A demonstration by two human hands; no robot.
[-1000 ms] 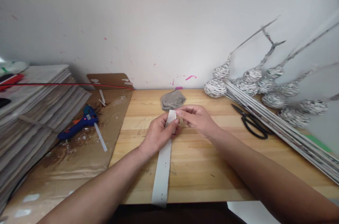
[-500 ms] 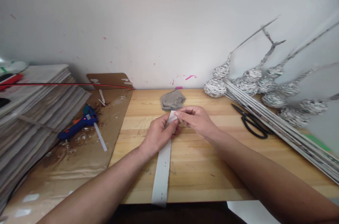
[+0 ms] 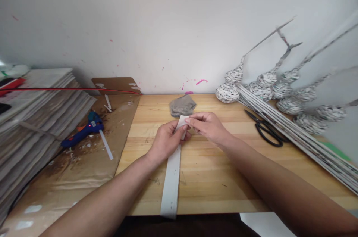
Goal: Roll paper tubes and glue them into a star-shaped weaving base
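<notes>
on the wooden table [image 3: 223, 177], both hands' fingers [image 3: 187, 128] pinch the white paper strip's [image 3: 172, 179] far end.

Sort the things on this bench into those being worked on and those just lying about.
In use: long white paper strip, its far end pinched by left hand and right hand.
Lying about: blue glue gun, black scissors, crumpled grey cloth, rolled newspaper sticks.

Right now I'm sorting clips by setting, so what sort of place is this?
Probably a paper-craft workbench: a blue glue gun, a bundle of rolled newspaper sticks, and a white paper strip pinched at its far end.
</notes>
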